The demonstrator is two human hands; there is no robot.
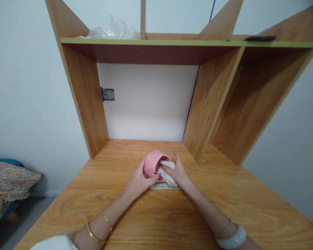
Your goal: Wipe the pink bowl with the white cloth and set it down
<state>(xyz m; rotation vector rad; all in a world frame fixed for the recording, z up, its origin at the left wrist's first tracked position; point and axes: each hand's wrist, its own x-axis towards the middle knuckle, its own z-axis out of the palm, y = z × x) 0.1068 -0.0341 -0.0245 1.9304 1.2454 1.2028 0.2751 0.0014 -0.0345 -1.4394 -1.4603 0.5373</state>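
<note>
Lying tipped on its side, the small round pink cup [153,164] sits in the left hand [138,180]. Fingers curl over its far wall, the thumb presses near the rim, and the mouth is turned to the right. Left hand is clamped on the cup.

Right hand [179,172] meets it from the other side, fingers bunched around a soft white cloth [168,177] and pressing one end into the cup's mouth. This hand is closed on the cloth. The rest of the cloth trails under the right palm and lies flat on the light wooden desk top [172,218]. Cup and cloth sit mid-desk, just in front of the hutch opening.

Around:
- Wooden hutch side panel [86,104] at left, with a green-edged shelf [151,42] overhead.
- Crumpled clear plastic bag [112,31] on the shelf at left.
- Flat black object [259,38] on the shelf at right, too small to identify.
- Blue-framed wall socket [108,94] on the white back wall.
- Patterned fringed blanket [7,180] off the desk, far left.
- Gold bangle [94,236] on the left wrist, white bangle [233,239] on the right.

In the way: fingers of both hands cover the cup's near side and base, and the cloth fills most of its opening.

Cup's look: plain pink outside and in, smooth rounded wall, thin rim. Whether it has a handle cannot be told.
</note>
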